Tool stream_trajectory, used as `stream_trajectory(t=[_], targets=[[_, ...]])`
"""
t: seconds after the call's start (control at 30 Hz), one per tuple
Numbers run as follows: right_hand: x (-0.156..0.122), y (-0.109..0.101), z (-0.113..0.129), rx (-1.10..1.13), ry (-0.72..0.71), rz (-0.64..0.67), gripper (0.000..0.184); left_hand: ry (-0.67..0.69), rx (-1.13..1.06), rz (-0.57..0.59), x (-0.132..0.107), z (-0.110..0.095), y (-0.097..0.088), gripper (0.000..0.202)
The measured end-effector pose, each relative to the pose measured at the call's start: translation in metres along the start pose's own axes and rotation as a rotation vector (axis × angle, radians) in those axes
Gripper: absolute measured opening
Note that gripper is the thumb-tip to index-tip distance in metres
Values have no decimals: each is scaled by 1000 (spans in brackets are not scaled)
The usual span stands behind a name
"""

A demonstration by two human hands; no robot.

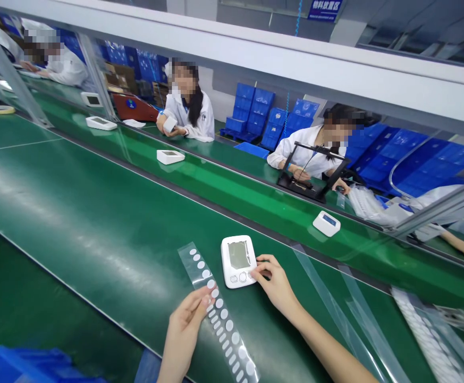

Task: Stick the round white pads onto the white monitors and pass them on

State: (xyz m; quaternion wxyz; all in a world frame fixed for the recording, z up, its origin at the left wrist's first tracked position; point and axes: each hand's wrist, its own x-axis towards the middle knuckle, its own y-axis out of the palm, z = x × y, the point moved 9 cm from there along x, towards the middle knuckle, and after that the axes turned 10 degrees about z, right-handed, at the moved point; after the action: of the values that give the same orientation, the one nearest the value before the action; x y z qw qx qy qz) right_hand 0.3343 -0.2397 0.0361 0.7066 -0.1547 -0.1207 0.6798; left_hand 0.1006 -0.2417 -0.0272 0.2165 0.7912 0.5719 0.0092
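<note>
The left hand [186, 319] presses fingertips onto a clear plastic strip of white round stickers [218, 314], gripping nothing; the right hand [273, 282] rests loosely open, fingertips on the button edge of a white rectangular monitor with a grey screen [238, 260]; both lie on the glossy green conveyor belt [76, 213], bare leftward; beyond, white-coated workers [190, 109] sit behind a second belt.

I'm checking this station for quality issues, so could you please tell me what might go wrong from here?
1. The left hand fingers the sticker strip lying loose on the green belt; the strip could shift, or a dot could lift crooked.
2. The right hand only touches the white device at its button edge, so it may slide when pressed.
3. Loose clear strips nearby could catch a sleeve or stick to the device.
</note>
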Motion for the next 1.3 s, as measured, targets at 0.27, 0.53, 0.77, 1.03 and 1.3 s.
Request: stream_trajectory(t=[0.27,0.53,0.77,1.03,1.3], targets=[[-3,1,0,13,-36,-40,33,-15,-11,-16,0,1,0,52],[-4,2,-5,57,-96,-93,22,-4,-6,-7,-1,0,1,51],[2,1,-28,229,-36,-110,34,0,24,36,0,-3,4,46],[-2,7,-18,75,-72,-107,32,-7,47,39,-1,-6,6,48],[-4,9,-12,-11,-95,-83,33,-12,31,47,-2,-9,11,48]])
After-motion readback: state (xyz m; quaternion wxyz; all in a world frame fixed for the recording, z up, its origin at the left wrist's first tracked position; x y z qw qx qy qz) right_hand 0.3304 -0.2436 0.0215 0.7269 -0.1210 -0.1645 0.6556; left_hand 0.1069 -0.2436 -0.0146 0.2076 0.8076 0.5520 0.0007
